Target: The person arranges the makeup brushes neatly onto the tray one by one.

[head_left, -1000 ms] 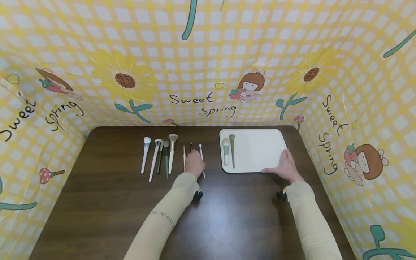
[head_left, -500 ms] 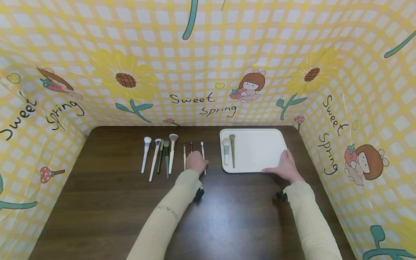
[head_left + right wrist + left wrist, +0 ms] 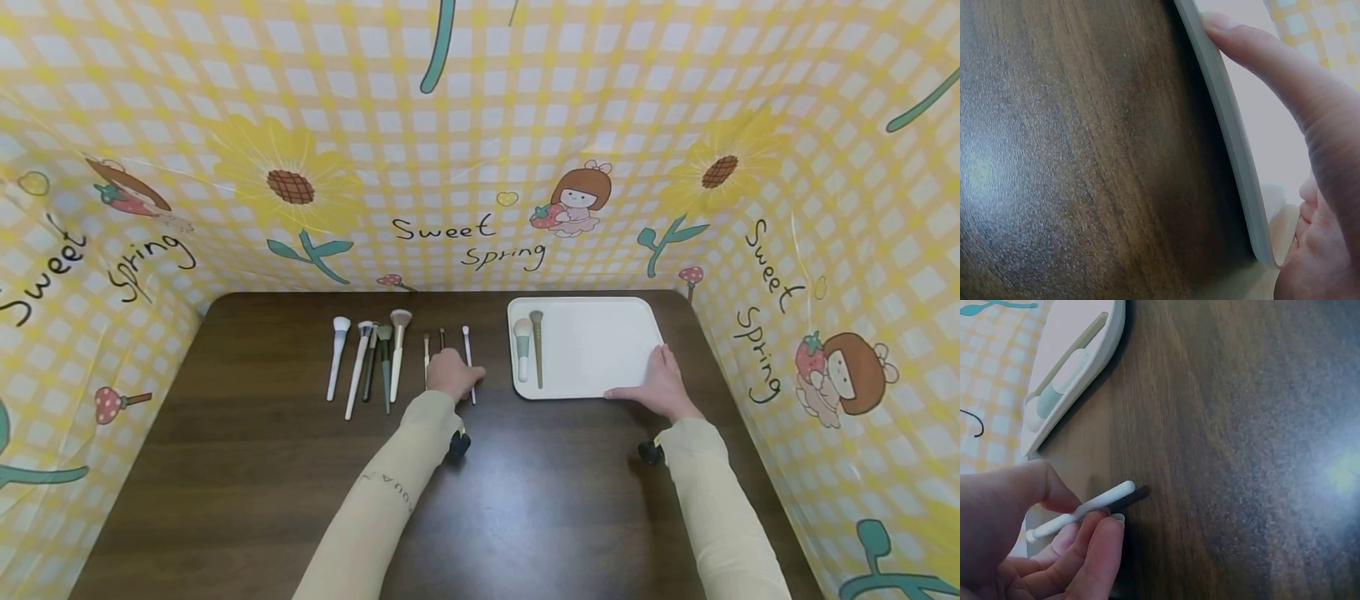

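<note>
In the left wrist view, my left hand (image 3: 1054,544) pinches a thin white makeup brush (image 3: 1100,501) between thumb and fingers. In the head view that hand (image 3: 450,373) is low over the table, with the brush's small pale head (image 3: 466,331) showing past the fingers. Close by lie two more slim brushes, one light-handled (image 3: 427,343) and one dark (image 3: 442,335), partly hidden by the hand. My right hand (image 3: 660,385) holds the white tray (image 3: 592,346) at its near right corner, thumb on the front rim. Inside the tray lie a green-and-white brush (image 3: 522,350) and an olive brush (image 3: 537,350).
Left of my left hand several larger makeup brushes lie side by side, among them a white one (image 3: 337,358), a green-handled one (image 3: 386,371) and a fluffy cream-handled one (image 3: 398,350). A checked cloth (image 3: 465,150) stands around the dark wooden table (image 3: 225,467).
My left hand has shifted slightly right and its thumb now reaches further right. The thin white brush has moved slightly up and right. The right hand and tray have stayed put.
</note>
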Tool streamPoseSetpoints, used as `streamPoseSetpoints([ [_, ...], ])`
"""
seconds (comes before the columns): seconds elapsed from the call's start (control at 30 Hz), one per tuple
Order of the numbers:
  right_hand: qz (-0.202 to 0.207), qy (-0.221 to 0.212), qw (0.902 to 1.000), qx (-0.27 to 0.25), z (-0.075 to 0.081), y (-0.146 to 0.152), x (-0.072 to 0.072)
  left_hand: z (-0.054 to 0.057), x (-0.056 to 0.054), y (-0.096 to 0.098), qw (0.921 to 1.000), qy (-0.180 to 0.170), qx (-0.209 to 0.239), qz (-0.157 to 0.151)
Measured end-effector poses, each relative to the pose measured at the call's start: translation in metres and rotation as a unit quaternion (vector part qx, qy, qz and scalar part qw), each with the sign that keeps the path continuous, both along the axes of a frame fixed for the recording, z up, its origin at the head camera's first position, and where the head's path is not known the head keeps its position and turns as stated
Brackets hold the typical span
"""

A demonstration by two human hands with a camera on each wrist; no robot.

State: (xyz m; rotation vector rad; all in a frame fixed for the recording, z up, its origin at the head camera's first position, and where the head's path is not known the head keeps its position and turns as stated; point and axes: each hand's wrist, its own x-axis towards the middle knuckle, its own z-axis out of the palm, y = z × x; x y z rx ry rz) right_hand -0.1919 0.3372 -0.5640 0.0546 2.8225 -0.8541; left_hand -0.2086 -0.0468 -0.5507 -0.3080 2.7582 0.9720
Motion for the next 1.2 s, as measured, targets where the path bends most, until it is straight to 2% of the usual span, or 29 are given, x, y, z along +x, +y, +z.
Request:
streamPoseSetpoints([
  [0.47,0.001,0.003,1.0,0.001,-0.0032,0.0013,-0.001,-0.005,-0.0009,-0.0003,0.998,0.018,0.06,0.006],
  [0.6,0.001,0.002,1.0,0.001,-0.0032,0.0013,-0.0004,-0.0057,-0.0032,0.0009,0.9983,0.019,0.055,0.007],
  [0.73,0.001,0.002,1.0,-0.001,-0.0027,0.0008,-0.0001,-0.0063,-0.0046,0.0024,0.9985,0.034,0.043,0.007],
  [1.2,0.002,-0.002,1.0,0.002,-0.0018,0.0014,-0.0011,-0.0001,-0.0002,0.0069,0.9927,0.076,0.093,-0.001],
])
